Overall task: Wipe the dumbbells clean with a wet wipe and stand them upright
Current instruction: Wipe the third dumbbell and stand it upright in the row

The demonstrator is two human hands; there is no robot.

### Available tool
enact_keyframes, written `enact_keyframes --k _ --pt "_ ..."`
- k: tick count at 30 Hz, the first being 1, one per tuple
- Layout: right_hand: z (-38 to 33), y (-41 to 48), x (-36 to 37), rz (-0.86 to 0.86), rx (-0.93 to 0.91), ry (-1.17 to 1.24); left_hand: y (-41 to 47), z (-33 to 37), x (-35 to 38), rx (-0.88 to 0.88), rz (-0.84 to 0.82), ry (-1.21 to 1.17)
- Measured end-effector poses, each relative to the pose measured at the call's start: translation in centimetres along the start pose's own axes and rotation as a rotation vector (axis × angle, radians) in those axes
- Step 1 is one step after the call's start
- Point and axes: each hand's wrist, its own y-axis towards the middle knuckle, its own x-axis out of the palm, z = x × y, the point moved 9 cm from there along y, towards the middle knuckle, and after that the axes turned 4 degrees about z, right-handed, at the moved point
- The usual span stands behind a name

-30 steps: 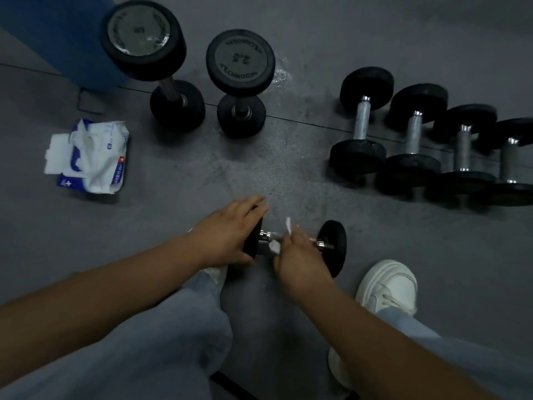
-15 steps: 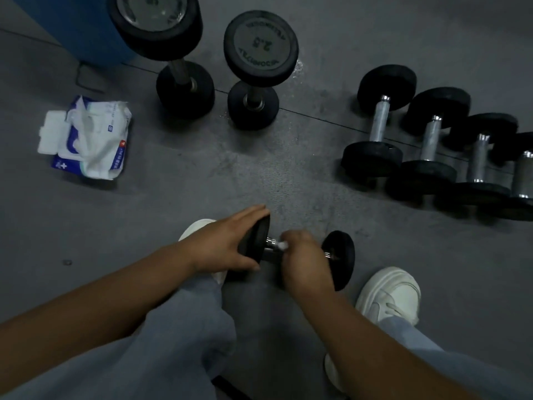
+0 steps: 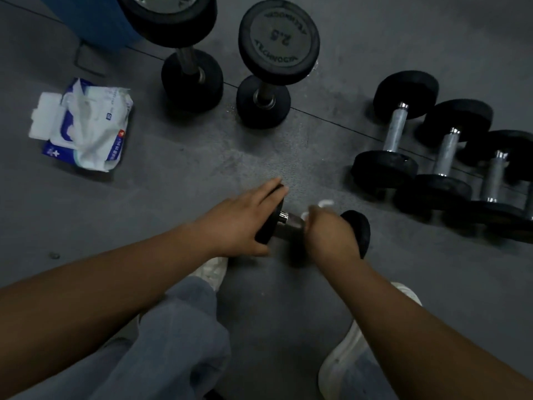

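With the left hand (image 3: 242, 223) clasping one head of the small dumbbell (image 3: 359, 229), held sideways low over the floor (image 3: 202, 183), the right hand (image 3: 331, 235), closed round the handle through the wet wipe (image 3: 325, 204), should twist along the whole bar.

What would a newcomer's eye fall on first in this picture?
First, the two hands at the centre: the left hand holds one end of a small dumbbell, while the right hand grips a white wipe round its handle. Next, two upright dumbbells stand at the top, a row of lying dumbbells fills the right side, and a pack of wipes lies at the left.
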Motion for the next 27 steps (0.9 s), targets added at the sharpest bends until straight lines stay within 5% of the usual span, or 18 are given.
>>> enact_keyframes --k 3,7,11,15,19,22,27 --pt "-3.2 0.0 -0.3 -0.013 -0.123 0.22 1.9 -0.8 -0.2 0.011 -0.08 0.115" --pt "2.5 3.1 -2.6 0.102 0.171 0.236 5.0 -2.0 -2.6 0.011 -0.097 -0.049" --pt "-3.3 2.8 -2.3 0.1 -0.205 0.146 6.0 -1.9 -3.5 0.017 0.02 -0.107" --pt "1.4 4.3 -2.3 0.095 0.061 -0.047 5.8 -1.9 -2.4 0.005 -0.023 0.044" --pt "-2.0 1.7 -1.7 0.156 -0.217 -0.041 3.9 -0.9 -2.3 0.031 0.048 0.03" --pt "1.3 2.1 -2.4 0.137 0.004 -0.033 1.6 -0.2 -2.1 0.049 0.167 -0.08" --pt "-2.9 -1.7 -0.5 0.064 -0.169 0.053 -0.9 1.2 -2.2 0.074 0.235 -0.032"
